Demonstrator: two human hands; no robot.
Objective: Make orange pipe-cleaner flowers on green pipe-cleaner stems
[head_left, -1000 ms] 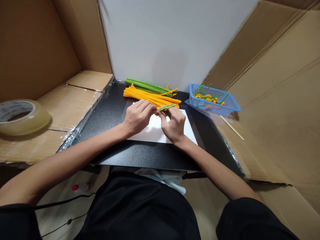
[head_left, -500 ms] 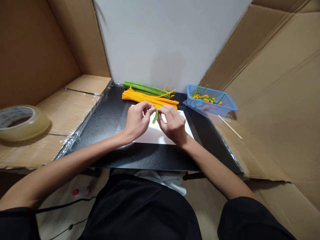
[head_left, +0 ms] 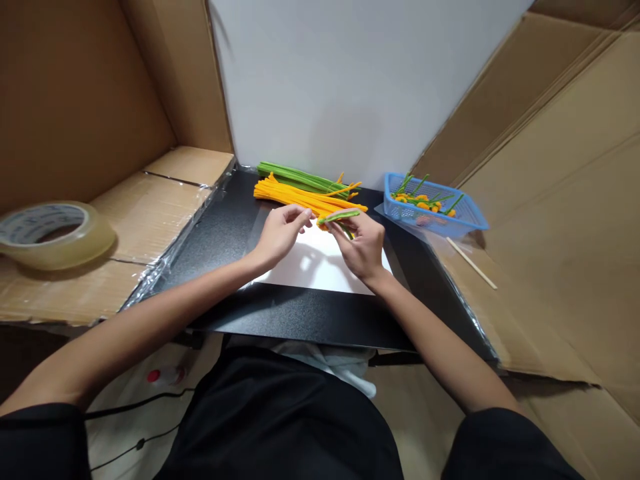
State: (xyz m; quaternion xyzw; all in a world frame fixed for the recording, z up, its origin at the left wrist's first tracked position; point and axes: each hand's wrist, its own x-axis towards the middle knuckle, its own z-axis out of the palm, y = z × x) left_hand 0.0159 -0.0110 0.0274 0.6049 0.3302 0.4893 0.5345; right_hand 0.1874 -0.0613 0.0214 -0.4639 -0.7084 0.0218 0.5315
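Between the thumb and fingers of my right hand (head_left: 364, 245) is a small pipe cleaner flower (head_left: 323, 223), its orange head toward the left and green ends running over my fingers. My left hand (head_left: 283, 233) hovers just left of the flower, fingers curved and loosely apart, with nothing visible in them. Under both hands lies a white sheet (head_left: 310, 267). Just beyond them rest a bundle of orange pipe cleaners (head_left: 300, 195) and, behind it, a bundle of green pipe cleaners (head_left: 295, 175).
A blue basket (head_left: 470, 210) at the back right holds several orange and green pipe cleaner pieces. Beside it lies a thin wooden stick (head_left: 471, 263). On the cardboard at left sits a roll of clear tape (head_left: 95, 237). Cardboard walls flank the black table (head_left: 225, 303).
My hands have parted: the left has let go and the right holds the flower alone. The flower has turned, so its orange head and green ends now show. The view has shifted slightly.
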